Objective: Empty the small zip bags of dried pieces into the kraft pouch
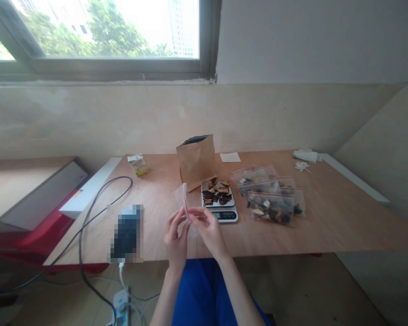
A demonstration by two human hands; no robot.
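My left hand (175,237) and my right hand (207,228) pinch a small clear zip bag (182,199) with a red strip at its mouth, held upright just above the front of the wooden table (326,226). Right behind my right hand stands a small digital kitchen scale (227,215) with dark and tan dried pieces (217,192) piled on its platform. A brown paper pouch (196,160) stands open behind the scale. To the right lie several filled clear zip bags (272,199) with the same kind of pieces inside.
A blurred-out phone-sized object (126,233) lies at the front left with a cable (85,226) looping down to a power strip (120,308) on the floor. A small carton (138,164), a white slip (230,157) and crumpled white paper (305,156) lie at the back.
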